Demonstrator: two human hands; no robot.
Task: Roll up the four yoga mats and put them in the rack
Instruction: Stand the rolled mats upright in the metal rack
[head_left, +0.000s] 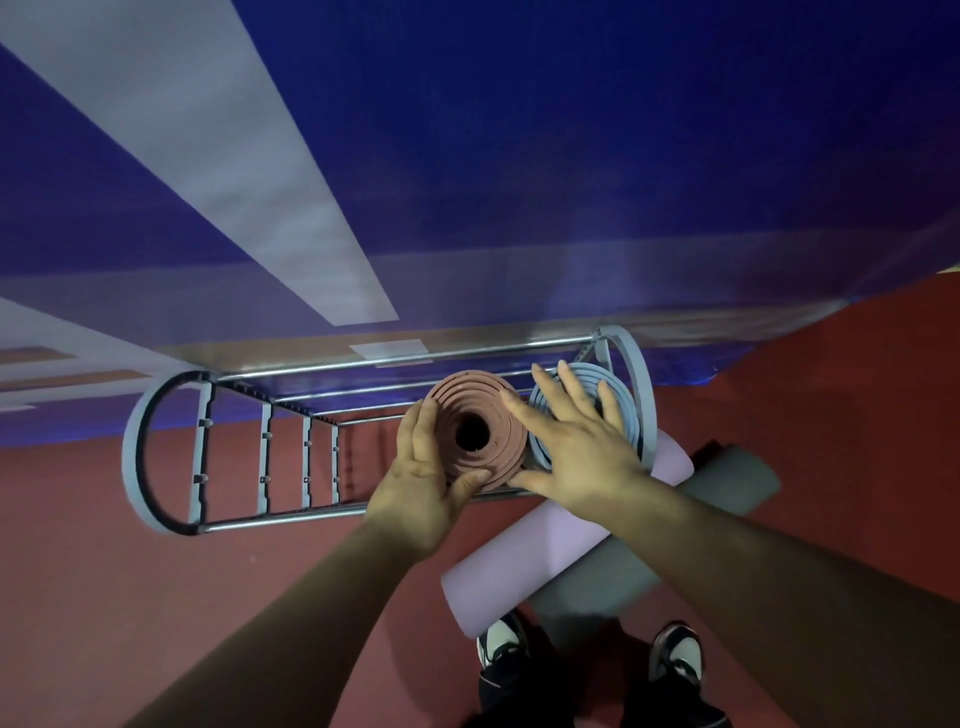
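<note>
**Progress at the rack: two rolls in, two on the floor**

The view looks straight down into the long metal rack with grey-blue oval end frames and chrome rails (322, 366), which stands on the red floor (156, 597) against a blue wall.

Two of the four mats stand upright inside it, seen end-on. The light blue rolled foam mat (589, 371) fills the rightmost bay. The terracotta rolled foam mat (467, 395) sits just beside it on the left, its coils loose and stepped.

The left hand (423, 493) grips the terracotta roll, fingers curled round its left side and thumb hooked on the near rim. The right hand (576, 452) lies spread with straight fingers over the top of the blue roll, its thumb touching the terracotta roll's right edge. The terracotta roll appears to be in the act of being seated.

The bays to the left, marked off by upright dividers (265, 457), hold nothing.

Two mats remain: the lilac rolled foam mat (545, 556) and the dark grey rolled foam mat (597, 582) lie side by side on the floor beside the person's shoes (501, 649). Both are rolled already and only need lifting in, so the task looks roughly half done.
</note>
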